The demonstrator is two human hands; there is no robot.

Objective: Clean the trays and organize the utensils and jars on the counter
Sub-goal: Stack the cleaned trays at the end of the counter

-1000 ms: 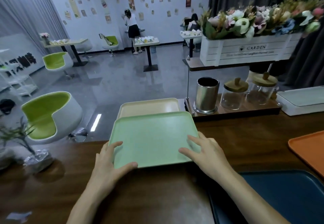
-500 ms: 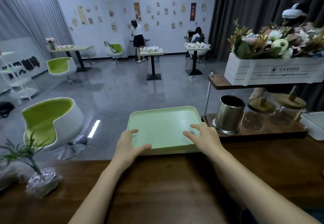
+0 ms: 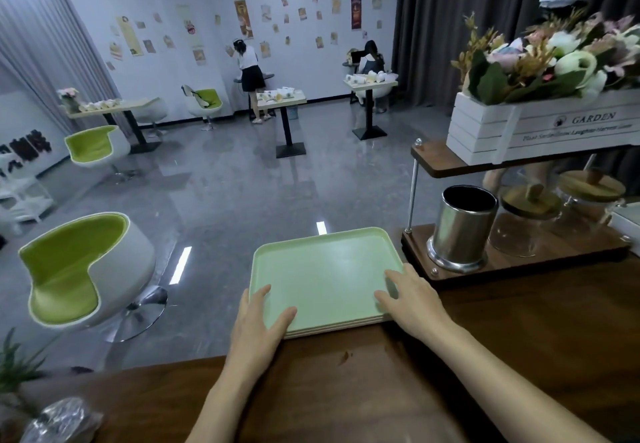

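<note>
A light green tray lies on top of a stack of trays at the far edge of the dark wooden counter. My left hand grips its near left corner, thumb on top. My right hand rests flat on the near right corner, fingers spread. To the right, a steel utensil holder and two glass jars with wooden lids stand on the lower board of a wooden rack.
A white flower box sits on the rack's upper shelf. A potted plant in foil is at the near left corner. Beyond the counter are green-and-white chairs, small tables and people.
Both hands pushed the green tray away, onto the beige tray at the counter's far edge, which it now covers. The view rose and turned left; the blue and orange trays left sight.
</note>
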